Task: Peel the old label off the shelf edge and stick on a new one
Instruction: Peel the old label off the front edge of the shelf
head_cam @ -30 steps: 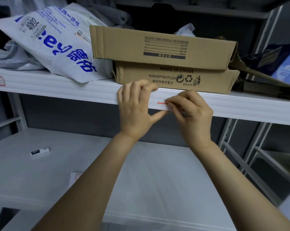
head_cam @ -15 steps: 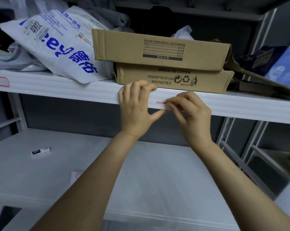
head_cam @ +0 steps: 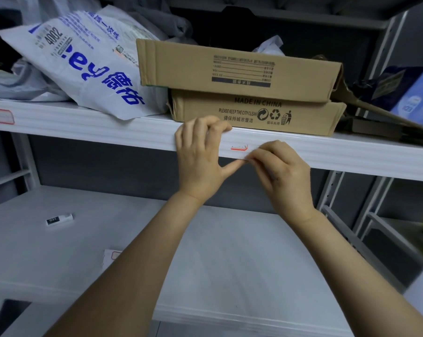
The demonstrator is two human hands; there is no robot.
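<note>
Left hand (head_cam: 200, 161), right hand (head_cam: 283, 176) at shelf edge (head_cam: 108, 132)

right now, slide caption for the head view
Left hand grips the shelf edge while the right hand pinches the red-bordered label.

Dimly lit white metal shelving (head_cam: 229, 251) stands against a dark grey wall (head_cam: 96, 161).

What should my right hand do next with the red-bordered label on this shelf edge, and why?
Probably pull the pinched corner slowly down and away from the shelf edge. The red-bordered label is only partly lifted; the right hand seems to pinch its lower corner, while the left hand grips the edge beside it, steadying.
</note>
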